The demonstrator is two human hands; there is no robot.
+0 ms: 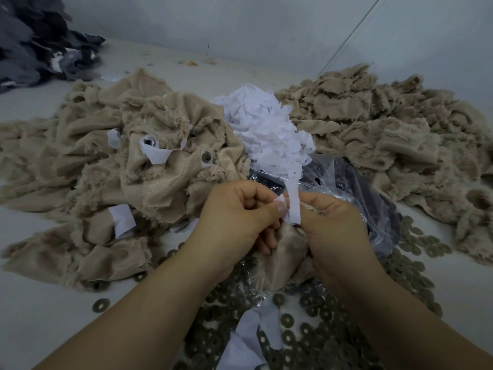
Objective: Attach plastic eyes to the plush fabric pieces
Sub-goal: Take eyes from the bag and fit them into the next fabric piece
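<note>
Both hands are busy at the middle: the left hand [234, 209] and right hand [330, 217] pinch a white fabric strip [293, 206] against a beige plush piece [282, 244] bunched between them. No eye visible in the fingers, so can't tell if one's seated. Risk as I see it: the strip slipping sideways so it sits off. Pale tabletop [40, 316], metal washers [306, 329] scattered everywhere, plush heaps left [120, 156] and right [373, 124], grey wall [240, 28] behind.
</note>
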